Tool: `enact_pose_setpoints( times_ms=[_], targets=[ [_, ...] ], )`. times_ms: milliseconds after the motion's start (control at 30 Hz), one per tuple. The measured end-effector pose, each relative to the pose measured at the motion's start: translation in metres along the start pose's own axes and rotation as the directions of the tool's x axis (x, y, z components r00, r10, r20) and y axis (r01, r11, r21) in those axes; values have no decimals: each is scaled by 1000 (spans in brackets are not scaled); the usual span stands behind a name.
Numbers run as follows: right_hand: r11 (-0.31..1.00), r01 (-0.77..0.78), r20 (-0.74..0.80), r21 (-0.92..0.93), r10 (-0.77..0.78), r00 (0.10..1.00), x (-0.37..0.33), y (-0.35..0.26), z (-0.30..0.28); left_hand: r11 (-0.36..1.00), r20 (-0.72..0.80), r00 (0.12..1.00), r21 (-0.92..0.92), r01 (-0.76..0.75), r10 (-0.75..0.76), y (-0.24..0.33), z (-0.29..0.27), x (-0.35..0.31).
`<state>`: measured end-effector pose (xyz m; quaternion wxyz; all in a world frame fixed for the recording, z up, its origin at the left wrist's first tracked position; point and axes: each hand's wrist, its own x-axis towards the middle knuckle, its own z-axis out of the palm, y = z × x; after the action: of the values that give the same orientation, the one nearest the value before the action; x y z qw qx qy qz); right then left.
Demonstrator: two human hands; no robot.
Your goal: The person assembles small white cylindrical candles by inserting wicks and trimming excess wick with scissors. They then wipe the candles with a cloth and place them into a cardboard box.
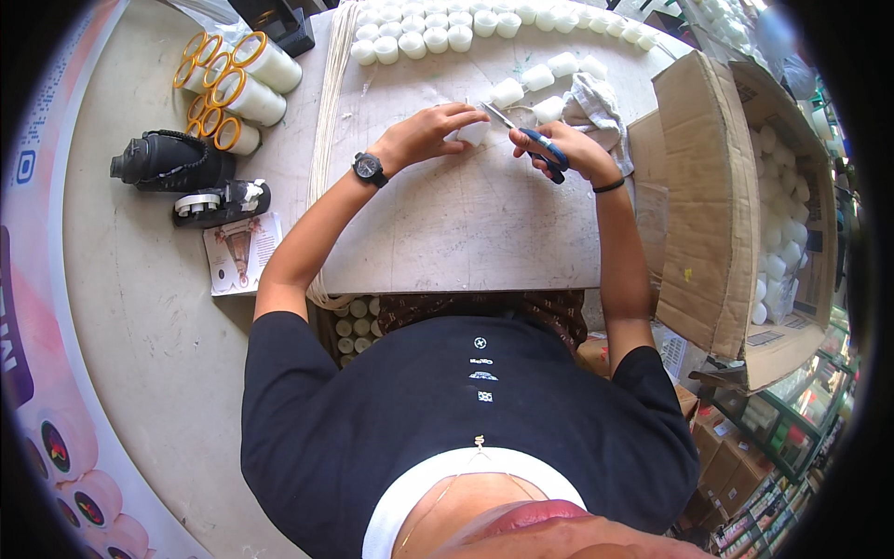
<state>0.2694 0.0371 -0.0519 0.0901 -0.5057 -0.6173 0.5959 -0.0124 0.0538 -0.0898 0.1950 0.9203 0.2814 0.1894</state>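
Note:
Between the fingers of my left hand [430,138] is a small white candle [472,134], held over the pale table [466,228]. My right hand [568,149] grips dark-handled scissors [543,154], whose blades point up and left toward the top of that candle. The wick end is too small to make out. Just beyond my right hand lie several loose white candles [507,91], some on their sides, beside a crumpled whitish cloth [594,107]. Rows of upright white candles [436,39] stand along the far side of the table.
A bundle of long cream wick strands [328,140] runs down the table's left side. Farther left are orange-rimmed white jars [256,98], a black bottle [172,160], a tape dispenser [222,203] and a printed box [242,253]. An open cardboard box [708,205] of white candles stands right.

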Motion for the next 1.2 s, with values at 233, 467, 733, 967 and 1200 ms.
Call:
enact_pose_setpoints(
  times_ms=[233, 467, 733, 967, 1200],
  targets=[
    [998, -53, -33, -38, 51, 998, 4, -4, -2, 999, 1, 1000, 43, -10, 10, 5, -2, 1],
    [1000, 13, -64, 15, -12, 998, -12, 0, 6, 999, -13, 999, 9, 47, -47, 11, -11, 0],
    [984, -17, -213, 176, 55, 976, -55, 13, 15, 958, -560, 828, 240, 154, 7, -23, -20, 64],
    [995, 8, -271, 97, 18, 962, -67, 17, 31, 593, -446, 894, 730, 340, 36, -72, 19, 112],
    [978, 26, -313, 207, 41, 949, -89, 21, 37, 939, -431, 902, 306, 157, -11, -37, 9, 90]
  ],
)
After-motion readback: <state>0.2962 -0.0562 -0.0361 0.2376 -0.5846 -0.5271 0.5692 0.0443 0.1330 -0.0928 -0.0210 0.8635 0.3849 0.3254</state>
